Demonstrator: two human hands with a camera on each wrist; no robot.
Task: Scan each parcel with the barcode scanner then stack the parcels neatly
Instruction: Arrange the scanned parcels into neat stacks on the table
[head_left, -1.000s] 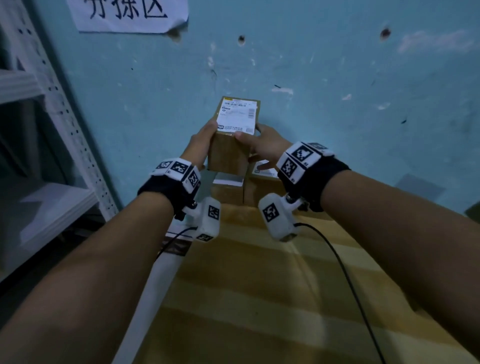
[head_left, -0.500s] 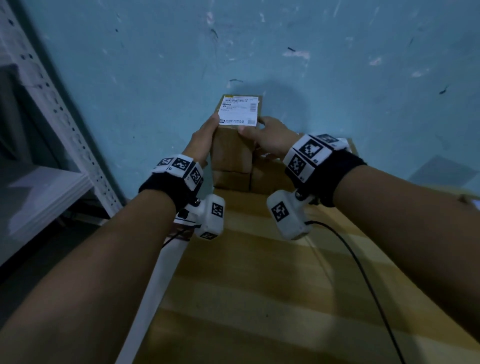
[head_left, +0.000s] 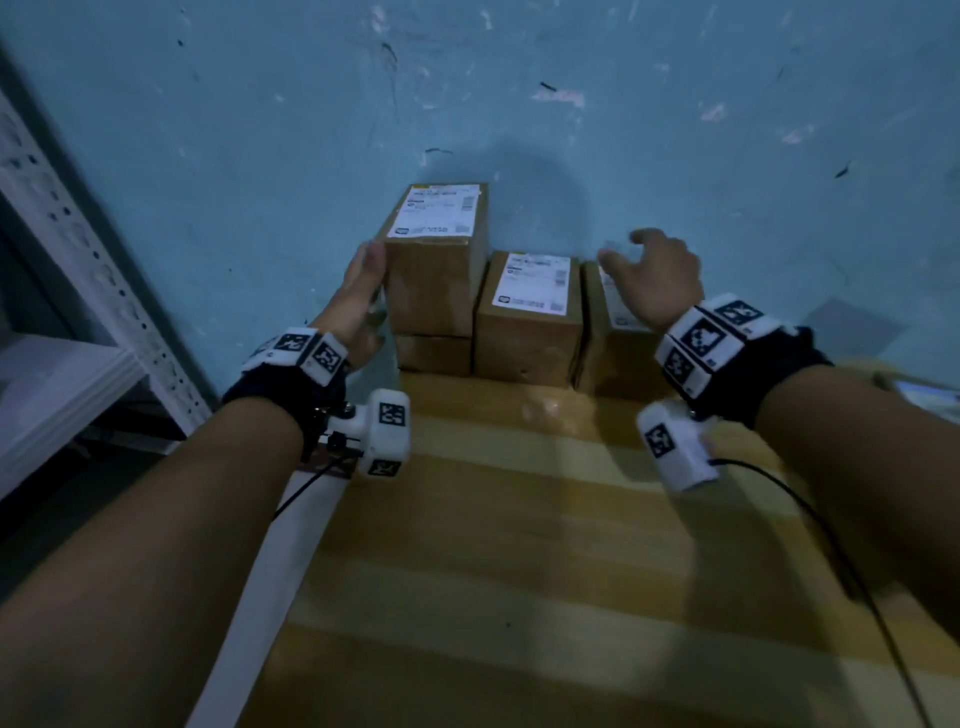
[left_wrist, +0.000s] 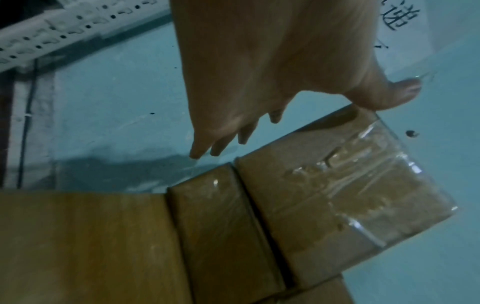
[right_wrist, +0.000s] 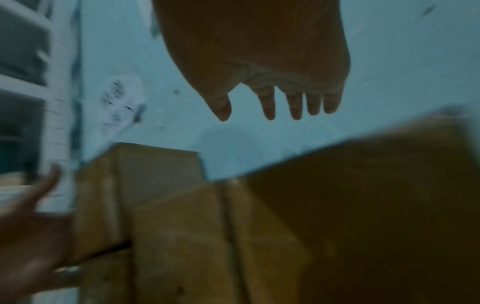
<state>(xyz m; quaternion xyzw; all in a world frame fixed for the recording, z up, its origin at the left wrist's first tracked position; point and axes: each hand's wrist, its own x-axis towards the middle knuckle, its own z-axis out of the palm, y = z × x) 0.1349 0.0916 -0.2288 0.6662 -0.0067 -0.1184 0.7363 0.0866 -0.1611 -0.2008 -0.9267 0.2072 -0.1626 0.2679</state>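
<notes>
1. Parcels sit at the far edge of the wooden table (head_left: 519, 545), against the blue wall (head_left: 260, 156): the top parcel (head_left: 434, 270) rests on a lower box (head_left: 434, 354), with a middle parcel (head_left: 530, 322) just beside it and a third parcel (head_left: 608, 332) to the right, partly hidden
2. My left hand (head_left: 363, 291) lies flat against the left side of the top parcel, fingers straight, not curled round it; in the left wrist view the thumb (left_wrist: 384, 92) meets the box's upper edge
3. My right hand (head_left: 654, 275) hovers over the third parcel, fingers spread and relaxed, holding nothing; the right wrist view is blurred but shows it clear of the boxes
4. I judge these small cardboard boxes stiff and probably light, with taped faces that could be slick; I would take one by two opposite side walls, label (head_left: 436, 218) up
5. I see no barcode scanner in any view, so I cannot say where it is
6. A white perforated shelving rack (head_left: 78, 270) stands left of the table, close to the stack; the wall leaves no room behind the boxes, and the cable (head_left: 810, 519) from my right wrist trails over the table
</notes>
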